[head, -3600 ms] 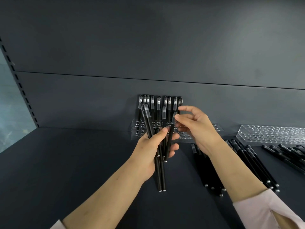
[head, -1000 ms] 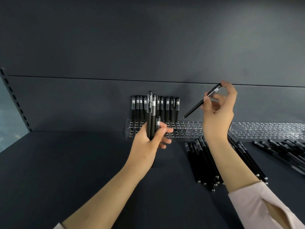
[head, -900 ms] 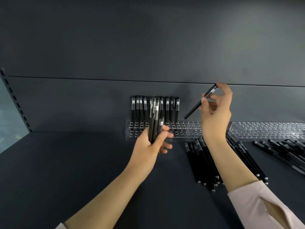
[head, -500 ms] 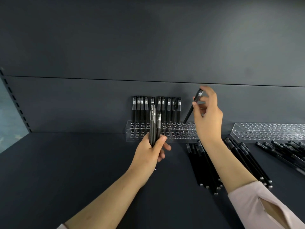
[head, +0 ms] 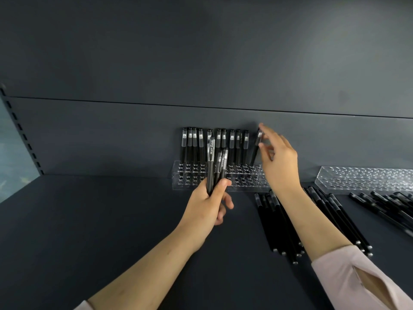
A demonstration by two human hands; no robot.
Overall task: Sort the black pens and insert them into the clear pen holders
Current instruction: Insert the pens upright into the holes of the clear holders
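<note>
A clear pen holder (head: 248,183) stands against the shelf's back wall, with a row of several black pens (head: 232,145) upright in its rear holes. My left hand (head: 206,205) grips a bundle of three black pens (head: 211,166) upright in front of the holder. My right hand (head: 280,163) pinches the cap end of one black pen (head: 256,148). This pen leans slightly, with its lower end at the holder just right of the standing row. The hand is motion-blurred.
A second clear holder (head: 362,180) with no pens in it sits at the right. Loose black pens lie on the dark shelf in piles (head: 279,227), (head: 339,222) and at the far right (head: 388,206). A slotted upright (head: 20,130) marks the left edge.
My right hand swung its pen from a slant to near upright and lowered it to the holder beside the row. My left hand stayed put with its bundle.
</note>
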